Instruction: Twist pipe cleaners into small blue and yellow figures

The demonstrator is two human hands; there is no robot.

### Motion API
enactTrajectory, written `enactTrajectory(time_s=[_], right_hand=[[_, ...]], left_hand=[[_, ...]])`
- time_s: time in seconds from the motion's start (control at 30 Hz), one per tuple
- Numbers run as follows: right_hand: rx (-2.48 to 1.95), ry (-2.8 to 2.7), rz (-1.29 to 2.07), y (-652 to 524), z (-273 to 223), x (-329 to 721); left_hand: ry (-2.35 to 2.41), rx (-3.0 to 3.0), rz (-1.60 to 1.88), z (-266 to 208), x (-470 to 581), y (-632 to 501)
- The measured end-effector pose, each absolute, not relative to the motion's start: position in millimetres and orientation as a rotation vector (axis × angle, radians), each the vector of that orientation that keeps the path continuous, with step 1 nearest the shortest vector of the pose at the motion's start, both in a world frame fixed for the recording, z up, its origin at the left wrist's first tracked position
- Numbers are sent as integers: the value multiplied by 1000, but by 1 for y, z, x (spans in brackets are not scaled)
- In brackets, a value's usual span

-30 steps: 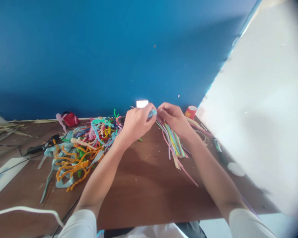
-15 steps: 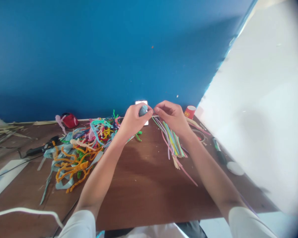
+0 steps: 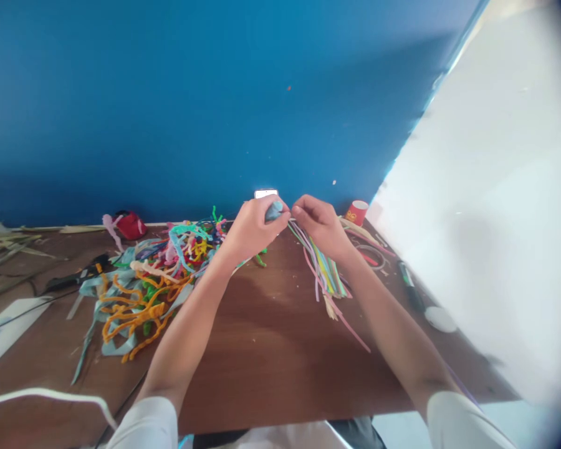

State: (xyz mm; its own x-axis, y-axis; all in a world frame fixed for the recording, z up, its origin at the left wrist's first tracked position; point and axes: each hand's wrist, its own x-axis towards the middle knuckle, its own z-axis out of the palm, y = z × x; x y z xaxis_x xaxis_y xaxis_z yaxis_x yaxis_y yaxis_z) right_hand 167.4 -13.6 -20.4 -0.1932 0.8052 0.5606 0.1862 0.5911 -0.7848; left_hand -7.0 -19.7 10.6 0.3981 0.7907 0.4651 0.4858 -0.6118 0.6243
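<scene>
My left fingers (image 3: 279, 224) curl closed around a small, rounded, light-blue, soft-looking piece (image 3: 273, 211); my right fingers (image 3: 305, 214) pinch together just beside, contents indiscernible. I judge handling under way, remainder unclear.

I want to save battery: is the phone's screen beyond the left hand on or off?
On: the part of the phone showing past the left hand is bright white.

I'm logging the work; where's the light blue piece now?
Head view, centre: the light blue piece is in the left hand, just below the phone.
</scene>
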Motion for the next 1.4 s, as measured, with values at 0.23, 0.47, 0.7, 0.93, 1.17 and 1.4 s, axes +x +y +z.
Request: enactTrajectory(time_s=[0.23, 0.47, 0.7, 0.93, 1.17, 1.4], right_hand=[[-771, -1218, 1723, 12, -38, 175], [-999, -1040, 1721, 33, -66, 176], [-1136, -1215, 1501, 37, -84, 182], [-1306, -1409, 1215, 49, -100, 186], [-1197, -1439, 1140, 51, -103, 187], [-1319, -1641, 841, 56, -98, 207]], left_hand=[[1130, 3079, 1125, -29, 0, 17], [1114, 2925, 1443, -100, 18, 47], [1256, 2297, 1506, -138, 29, 26], [1238, 1898, 1462, -165, 48, 7], [1182, 1760, 1460, -174, 49, 15], [893, 1031, 1468, -183, 48, 32]])
